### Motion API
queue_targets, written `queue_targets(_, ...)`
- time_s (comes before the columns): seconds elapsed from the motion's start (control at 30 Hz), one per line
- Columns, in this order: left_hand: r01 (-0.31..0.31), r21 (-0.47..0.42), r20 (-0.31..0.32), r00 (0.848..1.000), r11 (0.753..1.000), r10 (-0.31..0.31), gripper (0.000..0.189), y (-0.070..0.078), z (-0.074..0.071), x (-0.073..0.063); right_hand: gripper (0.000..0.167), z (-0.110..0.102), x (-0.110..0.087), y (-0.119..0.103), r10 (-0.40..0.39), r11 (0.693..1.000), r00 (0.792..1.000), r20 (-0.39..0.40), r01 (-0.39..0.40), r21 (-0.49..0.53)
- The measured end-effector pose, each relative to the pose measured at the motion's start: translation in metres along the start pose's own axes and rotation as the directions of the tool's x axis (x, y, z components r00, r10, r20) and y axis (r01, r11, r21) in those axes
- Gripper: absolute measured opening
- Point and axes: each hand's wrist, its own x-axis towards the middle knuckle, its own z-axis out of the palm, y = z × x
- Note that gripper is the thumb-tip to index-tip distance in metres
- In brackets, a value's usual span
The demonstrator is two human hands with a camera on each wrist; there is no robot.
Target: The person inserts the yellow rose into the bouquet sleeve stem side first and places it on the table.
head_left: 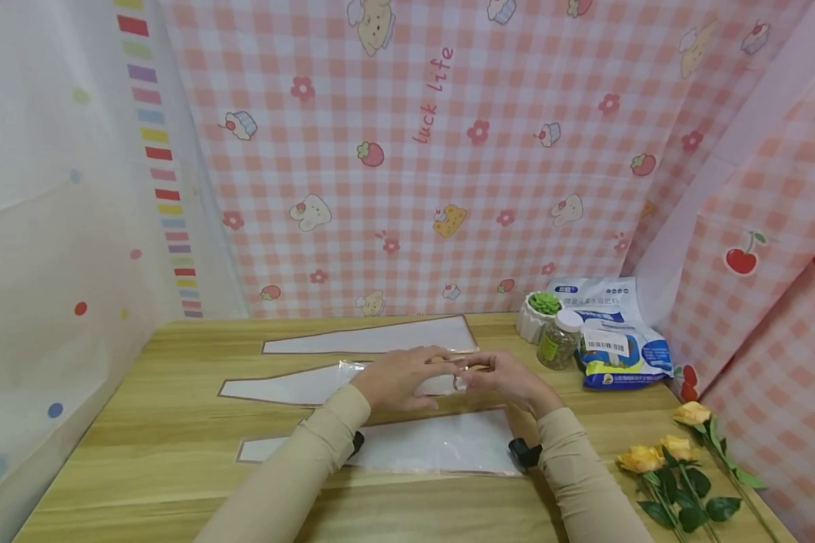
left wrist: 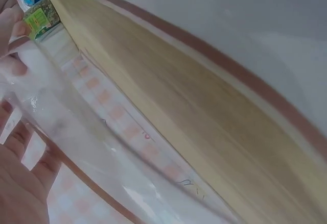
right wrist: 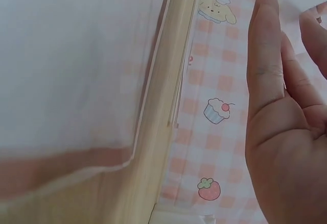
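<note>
Three long, tapered plastic flower sleeves, whitish with brown borders, lie one behind another in the head view. Both hands are at the wide right end of the middle sleeve [head_left: 281, 387], which is lifted off the table. My left hand [head_left: 397, 377] holds it from the left; in the left wrist view the fingers [left wrist: 43, 168] lie against the clear film near its brown edge. From the right, my right hand [head_left: 505, 377] pinches the edge between thumb and fingers, close to the left fingertips. The far sleeve [head_left: 380, 337] and near sleeve [head_left: 441, 445] lie flat; the forearms partly cover the near one.
At the back right stand a potted succulent [head_left: 542, 317], a white-lidded jar [head_left: 560, 343] and several plastic packets [head_left: 625, 354]. Yellow roses [head_left: 679, 450] with green stems lie at the front right. A checked cloth [head_left: 407, 188] hangs behind the wooden table [head_left: 129, 452].
</note>
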Motion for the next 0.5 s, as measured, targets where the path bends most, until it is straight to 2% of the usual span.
queue_targets(0.13,-0.029,0.001,-0.024,0.999,1.000,0.029,0.069,0.0031,0.0003,-0.0005,0.039,0.0007,-0.0003,-0.0011,0.048,0.998,0.999,-0.011,-0.047,0.028)
queue_targets(0.27,-0.086,0.033,-0.061,0.994,0.996,0.088,0.070,0.0062,0.0006,-0.0001,0.041,0.0005,0.0009,-0.0015,0.060,0.998,0.998,-0.019,-0.060,0.017)
queue_targets(0.33,-0.096,0.057,-0.063,0.993,0.994,0.099,0.069,0.0070,-0.0003,0.0001,0.041,0.0003,0.0008,-0.0020,0.052,0.999,0.998,-0.019,-0.051,0.009)
queue_targets(0.4,-0.088,0.061,-0.058,0.994,0.994,0.092,0.065,0.0070,-0.0011,-0.0003,0.041,0.0004,0.0004,-0.0032,0.054,0.999,0.998,-0.016,-0.054,0.008)
queue_targets(0.5,-0.042,0.038,-0.024,0.999,0.998,0.043,0.060,0.0057,-0.0028,-0.0025,0.043,0.0006,-0.0004,-0.0038,0.061,0.998,0.998,-0.016,-0.061,0.008)
